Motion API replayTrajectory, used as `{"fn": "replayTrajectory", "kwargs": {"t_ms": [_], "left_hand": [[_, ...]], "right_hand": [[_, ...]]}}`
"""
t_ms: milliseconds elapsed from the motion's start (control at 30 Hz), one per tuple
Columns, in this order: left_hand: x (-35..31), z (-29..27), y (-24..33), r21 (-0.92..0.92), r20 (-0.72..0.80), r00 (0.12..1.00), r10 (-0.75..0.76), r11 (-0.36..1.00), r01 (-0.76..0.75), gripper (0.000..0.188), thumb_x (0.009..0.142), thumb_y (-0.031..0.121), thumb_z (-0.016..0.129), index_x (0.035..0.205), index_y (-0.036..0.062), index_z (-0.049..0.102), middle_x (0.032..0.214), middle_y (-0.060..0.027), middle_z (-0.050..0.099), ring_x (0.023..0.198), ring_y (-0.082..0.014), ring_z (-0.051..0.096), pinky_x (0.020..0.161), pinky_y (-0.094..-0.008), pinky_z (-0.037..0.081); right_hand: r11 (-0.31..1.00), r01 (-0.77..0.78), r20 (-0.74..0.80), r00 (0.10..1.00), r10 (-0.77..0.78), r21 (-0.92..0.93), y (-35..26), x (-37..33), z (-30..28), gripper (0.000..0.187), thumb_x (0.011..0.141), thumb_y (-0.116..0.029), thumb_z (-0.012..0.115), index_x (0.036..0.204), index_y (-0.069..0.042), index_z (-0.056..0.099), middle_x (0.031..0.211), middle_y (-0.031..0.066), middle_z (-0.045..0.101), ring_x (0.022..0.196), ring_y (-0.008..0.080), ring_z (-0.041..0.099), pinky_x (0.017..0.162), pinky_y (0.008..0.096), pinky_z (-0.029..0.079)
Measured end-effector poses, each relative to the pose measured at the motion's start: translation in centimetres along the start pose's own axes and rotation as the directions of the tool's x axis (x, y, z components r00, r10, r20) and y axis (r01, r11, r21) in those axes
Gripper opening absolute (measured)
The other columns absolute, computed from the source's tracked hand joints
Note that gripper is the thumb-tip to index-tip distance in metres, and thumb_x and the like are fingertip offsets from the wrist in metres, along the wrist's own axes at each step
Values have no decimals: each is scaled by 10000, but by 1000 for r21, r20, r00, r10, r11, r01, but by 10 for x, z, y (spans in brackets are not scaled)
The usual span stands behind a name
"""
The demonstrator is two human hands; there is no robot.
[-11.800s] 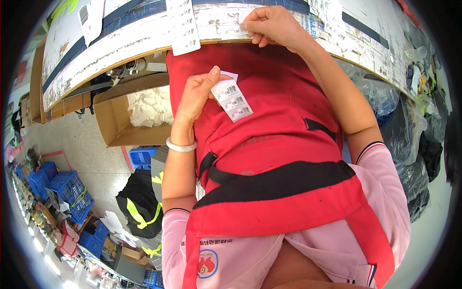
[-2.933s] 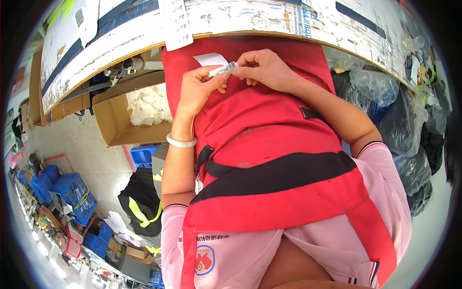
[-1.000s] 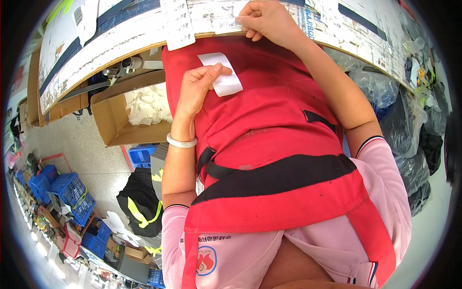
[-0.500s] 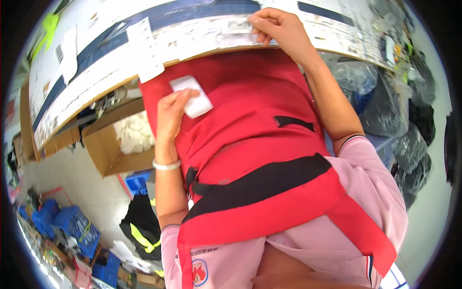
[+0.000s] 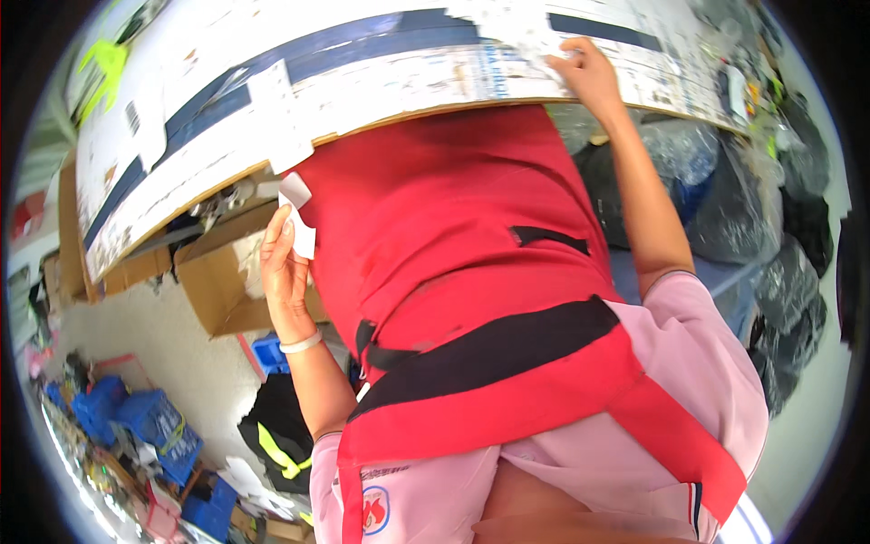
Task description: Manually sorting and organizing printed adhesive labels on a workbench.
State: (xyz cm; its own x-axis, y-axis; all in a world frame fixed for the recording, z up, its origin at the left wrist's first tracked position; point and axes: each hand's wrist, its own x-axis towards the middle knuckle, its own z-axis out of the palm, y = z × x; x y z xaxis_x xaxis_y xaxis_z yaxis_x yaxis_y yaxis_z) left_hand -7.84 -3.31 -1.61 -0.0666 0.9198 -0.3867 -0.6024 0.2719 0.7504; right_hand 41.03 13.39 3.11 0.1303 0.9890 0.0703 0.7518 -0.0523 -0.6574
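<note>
My left hand [image 5: 283, 258] is closed on a small stack of white paper slips [image 5: 297, 228], held beside the left edge of my red apron. The top slip curls up and away from the rest. Over the white tabletop [image 5: 381, 77], my right hand [image 5: 587, 77] has its fingers bent together in a pinch. Whatever lies between those fingertips is too small and blurred to make out. Loose white paper pieces [image 5: 517, 25] lie on the tabletop just beyond the right fingers.
Dark blue strips cross the table. A white card [image 5: 288, 118] overhangs its front edge. Below on the left stands a cardboard box [image 5: 213, 290] with pale material inside. Dark plastic bags [image 5: 729, 199] crowd the right side. Blue crates [image 5: 149, 426] sit on the floor at lower left.
My left hand has moved left and slightly down with the white slips, which now curl apart. My right hand has shifted right and a little down over the table.
</note>
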Motion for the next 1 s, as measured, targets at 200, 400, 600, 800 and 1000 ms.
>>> {"fn": "replayTrajectory", "kwargs": {"t_ms": [200,400,600,800,1000], "left_hand": [[1,-166,-25,-31,-341,938,-60,998,53,381,887,135,609,1243,24,530,1132,-98,613,984,-199,622,719,-331,556],[-36,-279,-34,833,-553,661,507,320,451,635,824,241,670,1361,21,413,1259,-205,549,1110,-279,570,891,-379,481],[38,-64,3,773,-257,882,396,632,-59,219,871,168,641,991,-11,678,806,-29,659,673,-85,586,620,-228,476],[69,78,75,925,121,765,633,209,-319,405,761,262,732,1059,2,641,821,-94,638,748,-216,607,714,-323,480],[109,83,79,987,35,872,488,122,-108,481,701,241,765,1121,48,632,799,-66,669,773,-234,654,741,-339,495]], "right_hand": [[943,-49,1,999,52,330,-30,-16,1,252,860,-178,657,1081,-77,595,640,-28,555,557,50,497,505,205,394],[933,155,-40,988,-150,324,-91,-23,12,227,887,-151,617,1102,-77,617,730,-9,590,649,58,516,588,198,407],[947,232,108,960,-260,222,-119,-56,40,168,888,-145,605,1024,-51,631,721,5,585,671,68,520,631,222,443],[890,369,243,868,-433,269,-164,-77,78,138,879,-145,609,973,-50,639,800,97,645,670,177,603,635,269,479],[878,380,369,802,-469,290,-168,-89,80,126,870,-135,600,950,-41,627,859,118,646,710,244,615,648,310,485]]}}
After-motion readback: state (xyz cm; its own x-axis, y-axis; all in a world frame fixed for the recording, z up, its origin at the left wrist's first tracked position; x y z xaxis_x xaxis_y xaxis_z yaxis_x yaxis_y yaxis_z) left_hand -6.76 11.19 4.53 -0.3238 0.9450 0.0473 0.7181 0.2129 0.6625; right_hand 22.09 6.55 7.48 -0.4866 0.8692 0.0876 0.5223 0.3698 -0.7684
